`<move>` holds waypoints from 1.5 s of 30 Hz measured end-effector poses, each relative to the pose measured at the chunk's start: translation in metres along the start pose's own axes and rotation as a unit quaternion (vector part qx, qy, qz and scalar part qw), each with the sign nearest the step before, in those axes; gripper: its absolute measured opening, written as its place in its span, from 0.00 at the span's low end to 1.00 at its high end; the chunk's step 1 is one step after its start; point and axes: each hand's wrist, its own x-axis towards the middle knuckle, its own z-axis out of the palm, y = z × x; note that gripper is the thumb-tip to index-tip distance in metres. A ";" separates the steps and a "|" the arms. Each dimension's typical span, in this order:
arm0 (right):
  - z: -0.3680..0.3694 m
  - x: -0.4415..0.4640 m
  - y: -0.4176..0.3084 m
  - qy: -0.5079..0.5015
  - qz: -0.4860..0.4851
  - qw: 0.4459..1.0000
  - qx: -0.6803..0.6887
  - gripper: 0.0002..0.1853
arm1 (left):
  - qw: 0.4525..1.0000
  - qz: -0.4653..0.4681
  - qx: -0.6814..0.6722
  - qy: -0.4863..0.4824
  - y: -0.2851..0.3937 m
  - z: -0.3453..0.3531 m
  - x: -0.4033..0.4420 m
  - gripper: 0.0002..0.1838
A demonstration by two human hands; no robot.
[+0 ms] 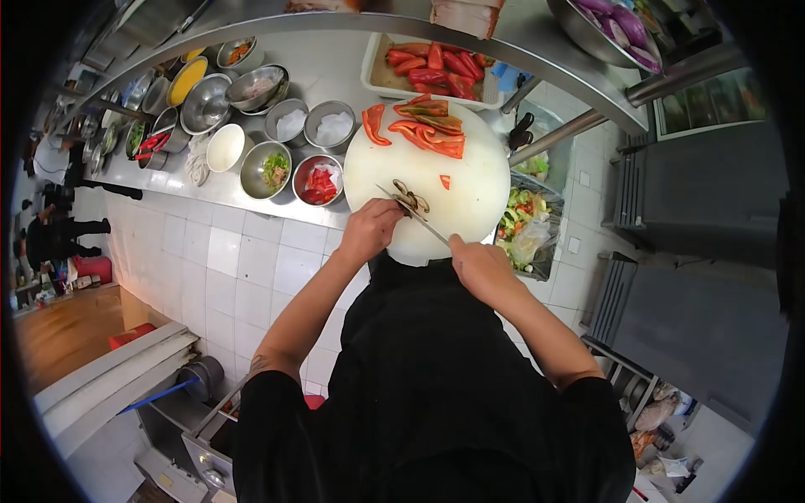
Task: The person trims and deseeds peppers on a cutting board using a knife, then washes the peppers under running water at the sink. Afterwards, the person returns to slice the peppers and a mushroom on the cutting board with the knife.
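My right hand [484,268] is closed round the handle of a kitchen knife [430,228]. The blade points up and left across a round white cutting board [482,159]. My left hand [374,228] has its fingers curled down onto a dark brown mushroom at the blade; the fingers partly cover it. Several cut mushroom slices [412,198] lie just beyond the blade. Farther up the board are red pepper pieces [436,141], a separate curved red pepper strip [375,126] and a small red scrap [445,181].
Left of the board stand a bowl of cut red pepper [319,181], a bowl of chopped greens [267,171] and several other metal bowls. Behind it sits a tray of red peppers [432,71]. A bin of vegetable scraps [528,220] stands at right. A metal shelf [537,63] runs overhead.
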 end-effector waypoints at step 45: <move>0.043 -0.030 0.029 0.132 -0.033 0.982 0.130 0.25 | 1.000 -0.019 0.021 -0.008 0.004 -0.018 0.007 0.23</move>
